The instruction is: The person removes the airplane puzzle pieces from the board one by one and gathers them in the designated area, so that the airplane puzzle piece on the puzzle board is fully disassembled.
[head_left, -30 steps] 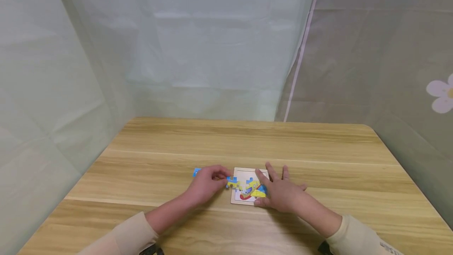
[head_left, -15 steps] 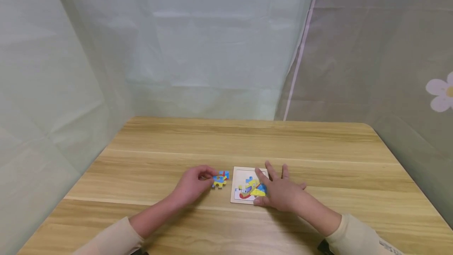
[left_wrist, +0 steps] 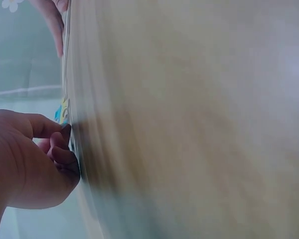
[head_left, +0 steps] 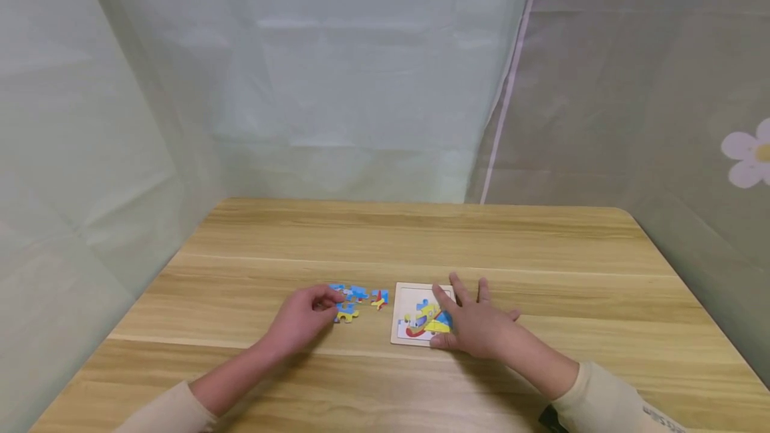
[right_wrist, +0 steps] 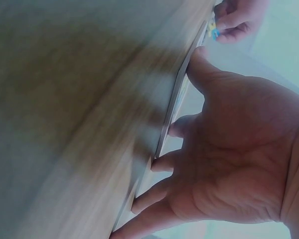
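Note:
My left hand [head_left: 303, 316] pinches a blue and yellow jigsaw piece [head_left: 345, 314] between thumb and fingers, low over the table. Behind that piece lie more blue jigsaw pieces [head_left: 357, 293], partly covered by the fingers. A blue piece with a red and yellow shape [head_left: 379, 298] lies between them and the puzzle frame. Pale and square, the puzzle frame [head_left: 394, 316] holds a partly assembled picture of a yellow and red aeroplane [head_left: 424, 319]. My right hand [head_left: 481, 326] rests on the frame's right side with fingers spread, hiding that edge.
The wood-grain table [head_left: 541, 246] carries the frame and the loose pieces close to its middle. Pale cloth [head_left: 373, 85] hangs behind and on the left; a grey cloth [head_left: 601, 105] with a flower print hangs on the right.
My left hand has drawn the blue and yellow piece leftward, away from the frame and over to the loose pieces. The red-marked piece has come into view. My right hand stays in place.

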